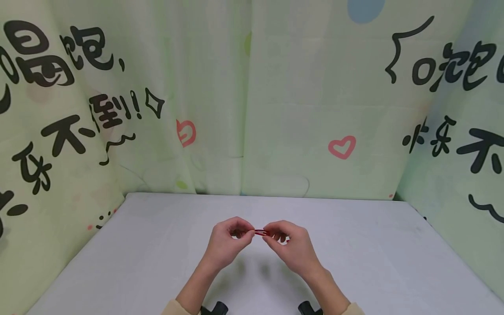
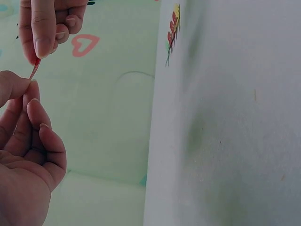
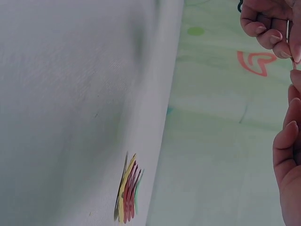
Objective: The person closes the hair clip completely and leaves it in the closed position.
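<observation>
A thin, narrow red hair clip [image 1: 260,232] spans the gap between the two hands above the white table. My left hand [image 1: 227,243] pinches one end of it between thumb and forefinger. The other end is pinched by my right hand [image 1: 290,245] in the same way. In the left wrist view, the short red strip of the clip [image 2: 34,68] shows between both sets of fingertips. Several slender clips [image 3: 129,193] in red, yellow, green and dark tones lie together on the table in the right wrist view. From the head view the right hand mostly hides them.
The white table [image 1: 138,262] reaches back to a pale green curtain [image 1: 287,153] printed with dark characters and pink hearts. Curtain also hangs on the left and right sides. Black camera parts [image 1: 218,308] sit by both wrists at the bottom.
</observation>
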`<state>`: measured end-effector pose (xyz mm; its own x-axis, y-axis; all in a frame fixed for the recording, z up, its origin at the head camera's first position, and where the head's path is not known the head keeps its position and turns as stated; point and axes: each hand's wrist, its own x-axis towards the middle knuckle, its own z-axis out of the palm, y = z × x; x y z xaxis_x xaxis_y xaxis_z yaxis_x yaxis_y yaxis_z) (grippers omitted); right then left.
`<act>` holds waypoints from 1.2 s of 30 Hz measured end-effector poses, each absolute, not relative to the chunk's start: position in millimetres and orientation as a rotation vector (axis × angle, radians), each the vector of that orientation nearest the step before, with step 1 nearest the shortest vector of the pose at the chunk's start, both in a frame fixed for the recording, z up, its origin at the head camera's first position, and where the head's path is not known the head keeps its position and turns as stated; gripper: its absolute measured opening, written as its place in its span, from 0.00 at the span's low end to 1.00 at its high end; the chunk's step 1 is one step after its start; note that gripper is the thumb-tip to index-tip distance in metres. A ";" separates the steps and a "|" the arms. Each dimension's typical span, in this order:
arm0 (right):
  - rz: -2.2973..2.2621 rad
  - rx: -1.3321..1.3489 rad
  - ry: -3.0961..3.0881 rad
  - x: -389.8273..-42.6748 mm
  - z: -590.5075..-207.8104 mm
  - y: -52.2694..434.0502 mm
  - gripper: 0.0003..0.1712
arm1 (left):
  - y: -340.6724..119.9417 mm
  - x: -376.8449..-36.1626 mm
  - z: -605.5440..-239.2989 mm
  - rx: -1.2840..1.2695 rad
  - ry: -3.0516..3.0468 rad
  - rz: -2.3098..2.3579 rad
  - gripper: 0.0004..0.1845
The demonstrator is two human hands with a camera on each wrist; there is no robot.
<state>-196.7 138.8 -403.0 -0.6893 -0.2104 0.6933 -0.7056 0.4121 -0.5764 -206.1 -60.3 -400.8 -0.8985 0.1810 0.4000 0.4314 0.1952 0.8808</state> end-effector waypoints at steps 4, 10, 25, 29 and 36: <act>1.205 0.791 -2.141 -197.4 -403.7 138.8 0.15 | -60.4 -206.2 -401.0 -0.581 -2.260 -1.782 0.03; 1.192 0.794 -2.137 -197.8 -404.7 138.9 0.14 | -60.6 -207.1 -402.1 -0.574 -2.274 -1.795 0.04; 1.211 0.777 -2.168 -199.0 -407.9 139.2 0.13 | -65.6 -210.4 -405.6 -0.598 -2.323 -1.796 0.04; 1.233 0.755 -2.187 -199.1 -409.8 140.8 0.13 | -67.3 -211.4 -408.0 -0.607 -2.337 -1.760 0.05; 1.237 0.710 -2.221 -202.1 -413.9 144.7 0.14 | -70.0 -214.0 -411.8 -0.606 -2.358 -1.698 0.06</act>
